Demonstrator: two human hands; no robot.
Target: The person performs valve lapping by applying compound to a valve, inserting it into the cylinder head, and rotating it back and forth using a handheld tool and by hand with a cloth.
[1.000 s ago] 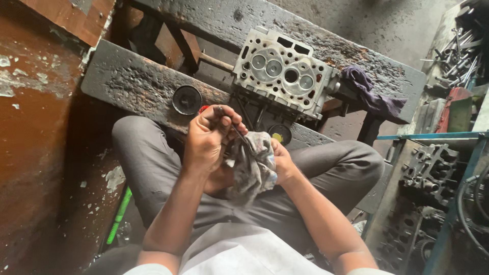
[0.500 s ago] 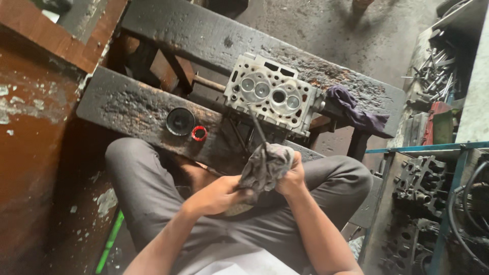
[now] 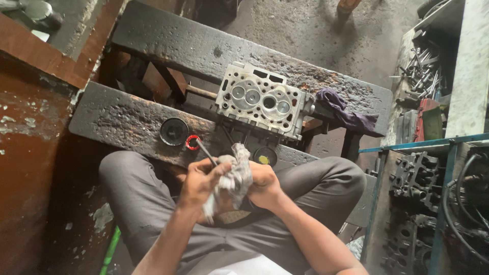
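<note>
1. Grey trousers (image 3: pixel 142 203) are worn, loose in cut and creased over both legs.
2. A pale, whitish shirt (image 3: pixel 244 266) is seen at the lower edge of the view.
3. Both forearms are left bare; no gloves, watch or rings can be made out on the left hand (image 3: pixel 199 181) or the right hand (image 3: pixel 265 186).

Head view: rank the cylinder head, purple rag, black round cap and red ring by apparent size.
1. cylinder head
2. purple rag
3. black round cap
4. red ring
All lie on the bench at similar depth, so the order looks reliable.

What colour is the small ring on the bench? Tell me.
Red; the ring shows clearly in the head view, beside the left hand.
</note>
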